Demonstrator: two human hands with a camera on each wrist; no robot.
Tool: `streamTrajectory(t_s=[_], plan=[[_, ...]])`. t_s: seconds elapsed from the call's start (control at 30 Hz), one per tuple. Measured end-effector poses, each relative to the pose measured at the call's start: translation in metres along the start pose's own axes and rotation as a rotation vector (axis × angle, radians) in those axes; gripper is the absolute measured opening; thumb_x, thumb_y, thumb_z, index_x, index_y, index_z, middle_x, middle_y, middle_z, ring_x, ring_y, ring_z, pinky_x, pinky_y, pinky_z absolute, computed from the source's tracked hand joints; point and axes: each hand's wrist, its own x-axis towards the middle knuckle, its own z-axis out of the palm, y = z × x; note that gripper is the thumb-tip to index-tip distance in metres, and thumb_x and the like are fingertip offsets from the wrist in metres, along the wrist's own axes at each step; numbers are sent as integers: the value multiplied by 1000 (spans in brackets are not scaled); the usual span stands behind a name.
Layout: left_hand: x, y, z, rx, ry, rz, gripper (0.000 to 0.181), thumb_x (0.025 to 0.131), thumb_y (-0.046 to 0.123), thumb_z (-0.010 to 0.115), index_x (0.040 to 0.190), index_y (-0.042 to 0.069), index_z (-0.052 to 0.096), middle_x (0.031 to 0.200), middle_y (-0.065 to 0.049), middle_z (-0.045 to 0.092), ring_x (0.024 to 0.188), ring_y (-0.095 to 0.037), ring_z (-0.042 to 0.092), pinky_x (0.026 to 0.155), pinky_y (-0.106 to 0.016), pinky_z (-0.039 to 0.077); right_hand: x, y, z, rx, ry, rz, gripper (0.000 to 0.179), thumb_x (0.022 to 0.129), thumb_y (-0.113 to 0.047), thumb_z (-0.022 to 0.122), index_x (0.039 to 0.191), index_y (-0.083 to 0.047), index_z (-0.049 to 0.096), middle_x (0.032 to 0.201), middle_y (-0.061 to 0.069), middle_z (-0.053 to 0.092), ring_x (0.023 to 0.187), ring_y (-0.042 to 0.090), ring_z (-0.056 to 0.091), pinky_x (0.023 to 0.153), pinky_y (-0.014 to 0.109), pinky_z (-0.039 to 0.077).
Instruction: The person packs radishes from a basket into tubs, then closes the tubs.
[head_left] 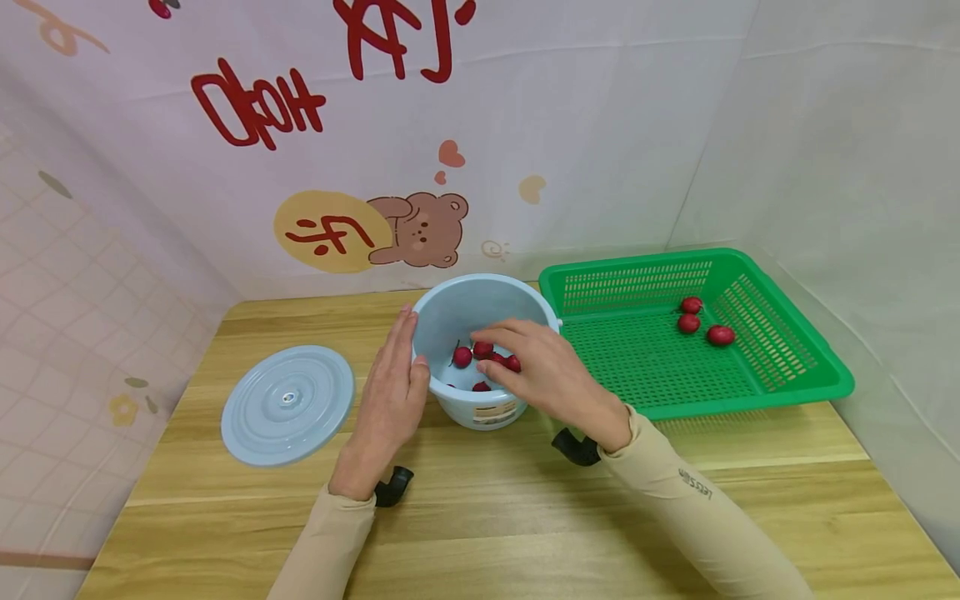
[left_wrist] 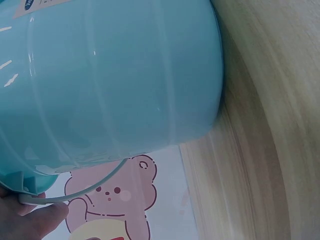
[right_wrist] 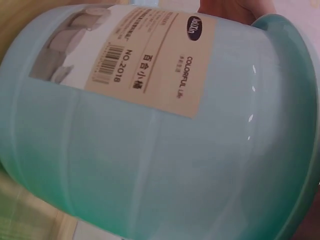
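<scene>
A light-blue bucket point(head_left: 487, 410) stands upright with several small red radishes point(head_left: 462, 357) inside. My left hand point(head_left: 393, 392) rests along the bucket's left side, fingers extended, thumb near the rim. The left wrist view shows the thumb point(left_wrist: 47, 217) by the white bucket handle point(left_wrist: 82, 192). My right hand point(head_left: 543, 367) reaches over the right rim into the bucket. Its thumb and fingers are apart, and radishes show through the gap between them. The right wrist view is mostly filled by the bucket wall with its paper label point(right_wrist: 130, 55).
To the right, a green plastic basket point(head_left: 622, 367) holds 3 red radishes point(head_left: 721, 335). A round light-blue lid point(head_left: 288, 433) lies flat on the wooden table point(head_left: 480, 517) at the left. Behind the table hangs a printed white cloth point(head_left: 615, 125).
</scene>
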Motion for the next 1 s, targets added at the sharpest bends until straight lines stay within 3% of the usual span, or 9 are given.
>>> streamTrajectory(t_s=[0.2,0.4,0.6,0.73,0.83,1.0], plan=[[0,0,0,-3,1,-6,61,104,20,38,162,3,30,170,-10,26,154,-28,29,123,-54,27,-10,2,-11,63,-12,-24,33,98,-26,72,129,-14,73,132,-1,68,124,16,63,96,39,55],[0,0,-1,-5,-7,-12,62,104,22,37,162,3,29,171,-8,24,155,-27,27,124,-53,25,-24,6,-39,88,-7,-74,34,95,-18,75,128,-14,73,130,-2,69,122,18,64,94,42,57],[-1,-1,0,-4,-9,-11,62,104,22,37,163,3,28,171,-9,24,155,-27,27,124,-53,25,-35,20,-76,37,51,-122,35,88,-11,82,122,-14,75,124,-3,71,116,16,67,89,28,57],[-1,-1,0,-2,-6,-8,62,104,21,37,163,4,28,171,-9,24,155,-27,26,124,-53,25,-41,34,-98,-2,89,-109,36,86,-7,82,120,-14,76,119,-4,73,113,16,68,93,15,49],[0,-1,0,-2,-2,-4,62,104,21,37,163,4,28,171,-9,25,155,-26,27,124,-52,25,-44,45,-112,-49,112,-95,34,87,-7,82,120,-14,76,116,-3,74,110,18,68,94,12,46],[-1,-1,0,-7,5,4,62,104,20,37,162,3,30,170,-10,26,155,-27,27,123,-53,26,-47,63,-129,-129,119,-26,34,87,-9,82,120,-15,76,116,-2,75,102,15,68,81,15,46]])
